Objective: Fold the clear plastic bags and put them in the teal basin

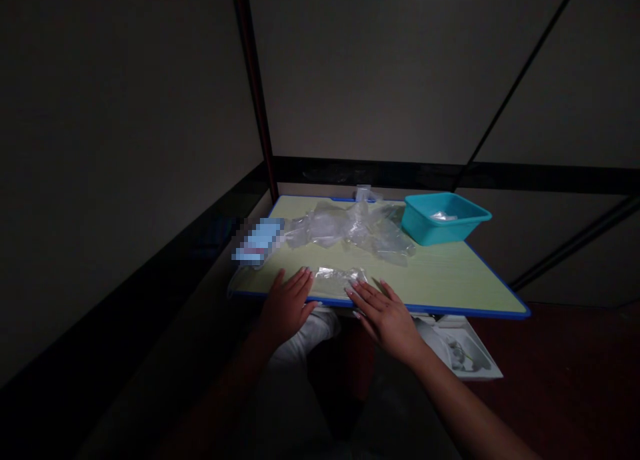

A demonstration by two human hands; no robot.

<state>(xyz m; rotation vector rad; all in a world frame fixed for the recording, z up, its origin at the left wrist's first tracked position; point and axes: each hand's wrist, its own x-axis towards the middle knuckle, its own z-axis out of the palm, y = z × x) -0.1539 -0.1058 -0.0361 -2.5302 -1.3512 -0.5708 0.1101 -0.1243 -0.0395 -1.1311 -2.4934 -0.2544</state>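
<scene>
Lying lengthwise along the near edge of the table (450, 280), a small clear bag (336, 279) is sitting between the person's flat, open hands, the left hand (287, 303) at its left end, the right hand (387, 317) at its right, both equally near.

Clear plastic bag (339, 280) flat at near table edge, crinkled.

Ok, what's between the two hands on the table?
A small clear plastic bag lies flat on the green table between the left hand and the right hand, seen in the head view.
</scene>
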